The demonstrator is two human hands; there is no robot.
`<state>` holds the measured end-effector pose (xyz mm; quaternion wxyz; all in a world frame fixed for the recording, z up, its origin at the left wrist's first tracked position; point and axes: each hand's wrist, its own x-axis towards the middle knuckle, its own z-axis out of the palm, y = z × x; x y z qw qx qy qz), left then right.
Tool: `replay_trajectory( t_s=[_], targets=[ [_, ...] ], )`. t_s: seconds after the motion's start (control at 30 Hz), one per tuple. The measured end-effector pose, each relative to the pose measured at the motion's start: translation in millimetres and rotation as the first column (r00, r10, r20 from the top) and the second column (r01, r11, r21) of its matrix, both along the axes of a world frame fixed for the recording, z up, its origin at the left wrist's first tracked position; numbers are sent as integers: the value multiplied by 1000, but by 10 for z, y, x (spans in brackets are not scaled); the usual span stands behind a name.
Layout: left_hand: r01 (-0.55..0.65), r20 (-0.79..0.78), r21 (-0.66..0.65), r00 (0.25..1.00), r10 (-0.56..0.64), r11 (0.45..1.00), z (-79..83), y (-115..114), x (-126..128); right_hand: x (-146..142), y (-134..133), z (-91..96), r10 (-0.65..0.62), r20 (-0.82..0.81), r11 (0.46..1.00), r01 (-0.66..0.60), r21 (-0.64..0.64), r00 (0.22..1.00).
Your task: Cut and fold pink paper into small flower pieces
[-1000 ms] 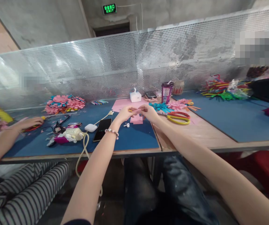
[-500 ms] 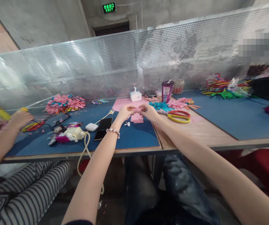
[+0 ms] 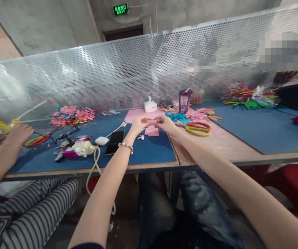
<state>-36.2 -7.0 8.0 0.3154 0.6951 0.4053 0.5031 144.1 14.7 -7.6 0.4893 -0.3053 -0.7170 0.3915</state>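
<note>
My left hand (image 3: 139, 125) and my right hand (image 3: 165, 123) meet over the blue mat, their fingers closed on a small piece of pink paper (image 3: 152, 121). A thin yellow-orange stick shows at my left fingertips; its kind is too small to tell. Just below the hands lie more pink paper pieces (image 3: 152, 131), and behind them a larger pink sheet (image 3: 133, 115). A white earbud (image 3: 141, 137) rests near my left wrist. To the right of my right hand are scissors with red and yellow handles (image 3: 197, 129).
Left are a phone (image 3: 114, 143), a white earbud case (image 3: 102, 140), a cable and a pile of pink paper flowers (image 3: 72, 115). A white box (image 3: 150, 105) and purple cup (image 3: 184, 101) stand behind. A co-worker's hand (image 3: 21, 133) is at far left. A perforated metal screen (image 3: 107, 72) backs the table.
My hands stay nearly in place, still on the pink paper. At the far left, the co-worker's hand has shifted slightly left and down.
</note>
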Motion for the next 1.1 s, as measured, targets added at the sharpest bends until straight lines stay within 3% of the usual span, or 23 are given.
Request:
replay_trajectory(
  t_s=[0.63,1.1],
  targets=[
    [25,-15,-68,1000,-26,997,48,-106,47,-10,7,15,-58,-41,998,58,-7,997],
    [-18,-59,-8,998,17,1000,-22,2,-5,-1,107,-38,-45,-77,998,48,31,996]
  ],
)
